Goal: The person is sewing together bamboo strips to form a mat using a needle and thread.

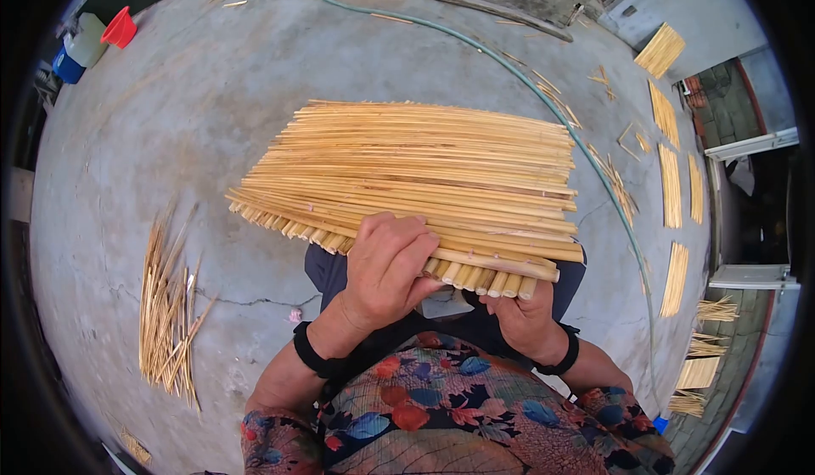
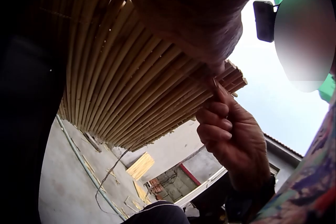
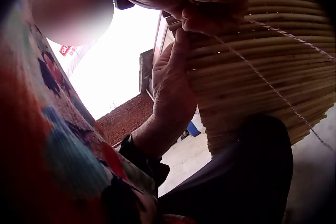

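nearest me, my left hand (image 1: pixel 389 269) is clamped over the near edge of the stalk mat (image 1: pixel 407 169), fingers bent down on the top stalks, just left of my right hand (image 1: pixel 528 326). the right one sits under the cut ends at that edge, its fingers curled; as far as the dim wrist view lets me judge, finger and thumb pinch the twisted cord (image 3: pixel 286 34), which slants away across the underside.

the mat lies over my knees (image 1: pixel 323 273), its long stalks running left to right and fanning wider toward the far side. to do this well, i'd press the near stalks flat with the left fingers so none rolls, and draw the cord snug with the right, with even pull: too slack and the stalks would gape, too hard and the edge would buckle. a steady lap matters too, as the wide far side could tip.

loose thin stalks (image 1: pixel 165 314) lie on the floor at left. farther off, a green hose (image 1: pixel 373 11) curves round the far side and down the right, flat panels (image 1: pixel 671 186) lie beyond it at right, and a red bucket (image 1: pixel 120 28) stands far left.
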A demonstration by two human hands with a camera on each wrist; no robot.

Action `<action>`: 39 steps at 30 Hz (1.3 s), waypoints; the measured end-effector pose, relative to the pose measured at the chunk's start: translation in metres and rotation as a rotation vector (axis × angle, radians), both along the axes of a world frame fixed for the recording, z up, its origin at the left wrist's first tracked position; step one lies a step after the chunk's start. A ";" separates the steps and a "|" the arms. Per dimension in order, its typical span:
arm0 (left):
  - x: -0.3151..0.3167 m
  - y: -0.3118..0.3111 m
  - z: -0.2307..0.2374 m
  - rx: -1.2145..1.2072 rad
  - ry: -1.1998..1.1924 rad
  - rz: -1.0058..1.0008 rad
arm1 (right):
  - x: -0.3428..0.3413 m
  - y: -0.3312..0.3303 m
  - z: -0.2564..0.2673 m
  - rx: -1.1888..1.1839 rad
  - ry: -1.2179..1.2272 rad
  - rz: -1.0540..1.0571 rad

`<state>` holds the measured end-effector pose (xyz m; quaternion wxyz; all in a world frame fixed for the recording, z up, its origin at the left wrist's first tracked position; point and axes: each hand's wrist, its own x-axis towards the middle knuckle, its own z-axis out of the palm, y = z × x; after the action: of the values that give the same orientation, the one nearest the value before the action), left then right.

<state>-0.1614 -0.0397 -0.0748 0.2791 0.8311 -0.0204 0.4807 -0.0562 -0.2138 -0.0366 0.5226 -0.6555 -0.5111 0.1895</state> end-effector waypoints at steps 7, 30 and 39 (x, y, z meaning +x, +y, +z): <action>0.000 -0.001 0.002 -0.001 0.001 0.000 | -0.001 -0.005 -0.001 0.007 0.130 0.008; -0.002 0.002 0.003 0.022 -0.017 0.002 | -0.012 0.001 -0.008 -0.009 0.481 -0.136; 0.006 0.005 0.012 0.002 -0.002 -0.013 | 0.011 -0.010 0.009 -0.194 0.042 0.047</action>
<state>-0.1556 -0.0345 -0.0624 0.2814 0.8307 -0.0264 0.4797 -0.0450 -0.2242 -0.0276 0.4627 -0.6867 -0.4946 0.2640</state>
